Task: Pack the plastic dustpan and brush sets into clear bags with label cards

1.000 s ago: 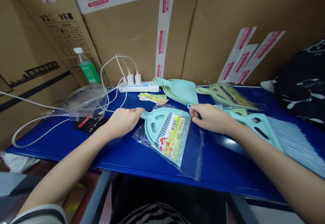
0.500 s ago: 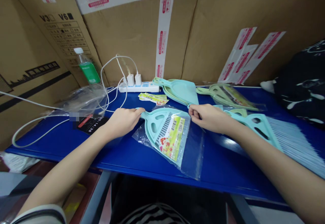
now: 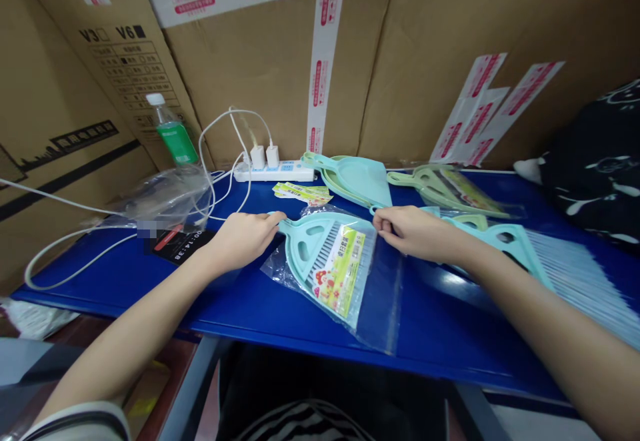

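Note:
A light-blue dustpan with a small brush nested in it lies in a clear plastic bag with a yellow printed card. My left hand is closed on its handle at the upper left. My right hand is closed around the handle of a light-blue hand brush, whose ring end pokes out beyond my fingers. Its head and long bristles spread to the right, partly behind my forearm. The fingertips of my right hand are curled under and partly hidden.
Behind lie stacked dustpans, a bagged green set and yellow cards. A power strip with chargers and white cables, a bottle, a phone and crumpled plastic stand left. Cardboard walls the back.
Almost nothing differs. Both hands keep their places, with only a very slight shift of the right hand and the view.

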Motion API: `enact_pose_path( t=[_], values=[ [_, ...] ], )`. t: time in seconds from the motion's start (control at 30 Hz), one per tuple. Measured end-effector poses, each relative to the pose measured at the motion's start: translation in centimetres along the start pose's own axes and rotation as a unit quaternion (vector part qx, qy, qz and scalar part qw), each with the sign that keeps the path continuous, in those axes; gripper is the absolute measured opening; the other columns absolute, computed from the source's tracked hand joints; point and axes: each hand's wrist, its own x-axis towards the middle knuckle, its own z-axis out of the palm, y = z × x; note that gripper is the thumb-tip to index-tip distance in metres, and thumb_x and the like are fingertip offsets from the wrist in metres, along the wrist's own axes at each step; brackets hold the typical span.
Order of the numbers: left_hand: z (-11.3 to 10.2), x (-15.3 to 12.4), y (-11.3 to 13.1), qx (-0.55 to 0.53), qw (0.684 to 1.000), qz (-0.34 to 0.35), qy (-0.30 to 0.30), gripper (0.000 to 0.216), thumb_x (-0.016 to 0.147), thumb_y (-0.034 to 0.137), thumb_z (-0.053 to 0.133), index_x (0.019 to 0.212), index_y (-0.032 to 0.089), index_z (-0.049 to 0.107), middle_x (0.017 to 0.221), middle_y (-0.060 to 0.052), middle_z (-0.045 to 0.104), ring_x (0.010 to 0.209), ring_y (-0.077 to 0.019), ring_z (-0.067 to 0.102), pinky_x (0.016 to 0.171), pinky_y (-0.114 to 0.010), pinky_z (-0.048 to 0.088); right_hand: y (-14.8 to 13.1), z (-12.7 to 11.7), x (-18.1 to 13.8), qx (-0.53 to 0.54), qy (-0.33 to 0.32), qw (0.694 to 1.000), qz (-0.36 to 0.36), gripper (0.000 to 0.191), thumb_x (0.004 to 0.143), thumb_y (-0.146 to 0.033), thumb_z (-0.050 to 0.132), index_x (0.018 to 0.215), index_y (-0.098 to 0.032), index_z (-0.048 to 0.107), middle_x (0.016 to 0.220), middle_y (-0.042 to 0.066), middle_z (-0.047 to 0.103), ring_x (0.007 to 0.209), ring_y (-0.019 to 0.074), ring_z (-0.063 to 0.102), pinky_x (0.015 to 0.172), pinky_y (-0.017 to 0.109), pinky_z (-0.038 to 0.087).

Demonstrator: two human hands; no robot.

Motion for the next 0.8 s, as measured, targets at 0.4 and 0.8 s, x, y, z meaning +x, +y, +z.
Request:
enact_pose_path(
  t=[0.4, 0.8],
  values=[
    [-0.09, 0.03, 0.07, 0.028, 1.000, -0.001, -0.004, 0.028, 0.097, 0.028, 0.030, 0.104, 0.019, 0.056, 0.091, -0.005, 0.072, 0.077, -0.0216, 0.069, 0.058, -0.027, 0.044, 0.11, -0.15, -0.13, 0.013, -0.027, 1.000, -0.008, 0.010, 0.076, -0.015, 0.042, 0.077, -0.023, 0.046, 0.055, -0.003, 0.054, 0.053, 0.0165, 0.051, 0.055, 0.027, 0.033],
    [0.12, 0.12, -0.12, 0.057, 0.998, -0.008, 0.003, 0.020, 0.096, 0.033, 0.040, 0.096, 0.019, 0.054, 0.083, -0.004, 0.072, 0.072, -0.0199, 0.068, 0.052, -0.026, 0.037, -0.07, -0.48, -0.16, 0.014, -0.030, 0.999, 0.004, 0.015, 0.079, -0.017, 0.039, 0.067, -0.025, 0.040, 0.053, -0.002, 0.054, 0.051, 0.0161, 0.051, 0.052, 0.027, 0.033]
  ],
)
